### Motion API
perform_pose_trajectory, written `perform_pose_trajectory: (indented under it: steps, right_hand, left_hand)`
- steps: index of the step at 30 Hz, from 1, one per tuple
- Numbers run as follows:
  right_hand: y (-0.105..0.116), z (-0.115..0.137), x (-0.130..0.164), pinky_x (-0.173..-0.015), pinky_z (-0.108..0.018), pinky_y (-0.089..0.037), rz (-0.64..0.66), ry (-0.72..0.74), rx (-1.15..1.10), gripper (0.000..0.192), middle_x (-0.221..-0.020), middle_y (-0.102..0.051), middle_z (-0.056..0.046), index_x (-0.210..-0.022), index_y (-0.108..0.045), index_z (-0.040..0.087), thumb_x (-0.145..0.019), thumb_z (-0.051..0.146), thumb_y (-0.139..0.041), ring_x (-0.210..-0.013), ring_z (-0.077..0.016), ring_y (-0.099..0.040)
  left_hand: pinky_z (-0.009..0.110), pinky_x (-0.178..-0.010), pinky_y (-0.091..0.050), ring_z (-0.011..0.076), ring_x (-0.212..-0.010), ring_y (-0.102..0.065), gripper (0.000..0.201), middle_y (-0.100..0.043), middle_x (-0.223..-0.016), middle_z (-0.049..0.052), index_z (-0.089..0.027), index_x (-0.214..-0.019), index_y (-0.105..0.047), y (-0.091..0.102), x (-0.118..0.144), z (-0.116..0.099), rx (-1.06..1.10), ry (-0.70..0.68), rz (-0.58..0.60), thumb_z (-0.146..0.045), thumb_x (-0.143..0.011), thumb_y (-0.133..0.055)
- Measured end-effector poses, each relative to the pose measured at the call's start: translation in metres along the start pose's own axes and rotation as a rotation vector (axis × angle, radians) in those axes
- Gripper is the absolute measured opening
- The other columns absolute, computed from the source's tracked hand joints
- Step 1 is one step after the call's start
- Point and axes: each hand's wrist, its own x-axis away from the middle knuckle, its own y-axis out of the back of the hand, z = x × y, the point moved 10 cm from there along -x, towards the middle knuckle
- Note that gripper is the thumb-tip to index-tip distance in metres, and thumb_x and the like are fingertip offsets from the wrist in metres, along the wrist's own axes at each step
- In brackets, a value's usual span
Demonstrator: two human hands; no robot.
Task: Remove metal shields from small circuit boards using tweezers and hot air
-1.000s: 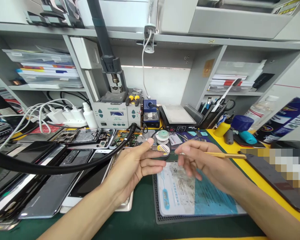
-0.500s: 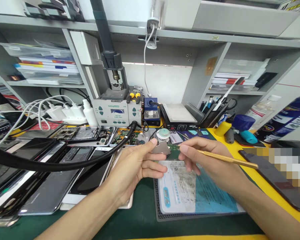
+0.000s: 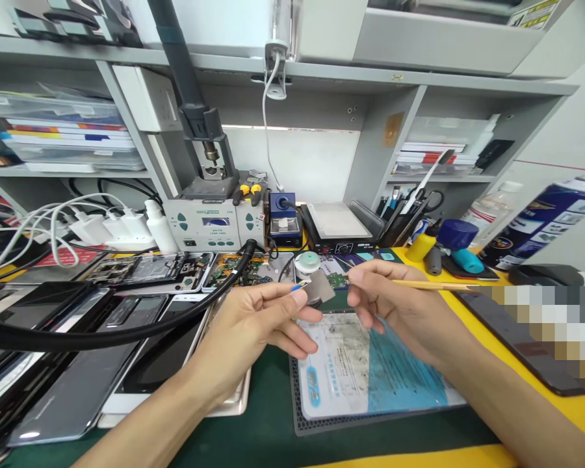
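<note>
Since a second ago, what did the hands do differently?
The left hand now pinches a small grey plate lifted off the bench; a second ago it held nothing clear to see. The right hand drew closer, its gold tool tip now beside a tiny green board at the plate's edge. The mat and the phones stayed put.

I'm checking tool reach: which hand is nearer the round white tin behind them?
Left, barely. The round white tin sits just beyond the left hand thumb; the right hand, holding a thin brass tool, is further right.
</note>
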Motion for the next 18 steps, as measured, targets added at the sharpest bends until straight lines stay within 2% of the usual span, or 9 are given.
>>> perform_pose_trajectory:
  steps: [6, 18]
  right_hand:
    - [0.0078, 0.003, 0.0007, -0.039, -0.019, -0.04, -0.058, 0.017, -0.025, 0.024, -0.069, -0.069, -0.002, -0.079, -0.07, 0.017, -0.086, 0.038, -0.078, -0.047, -0.0111, -0.06]
    - [0.0042, 0.0088, 0.0008, -0.039, -0.018, -0.041, -0.056, 0.045, 0.036, 0.028, -0.068, -0.069, -0.003, -0.079, -0.07, 0.016, -0.082, 0.042, -0.081, -0.048, -0.0114, -0.061]
  left_hand:
    - [0.023, -0.058, -0.063, 0.0185, -0.067, -0.076, 0.025, -0.08, -0.092, 0.01, -0.013, -0.099, -0.077, 0.0032, -0.0007, -0.0108, -0.084, -0.085, -0.012, -0.036, -0.09, -0.074]
    - [0.023, -0.058, -0.063, 0.0175, -0.064, -0.074, 0.025, -0.08, -0.09, 0.01, -0.012, -0.097, -0.077, 0.0027, -0.0006, -0.0076, -0.067, -0.056, -0.027, -0.036, -0.09, -0.074]
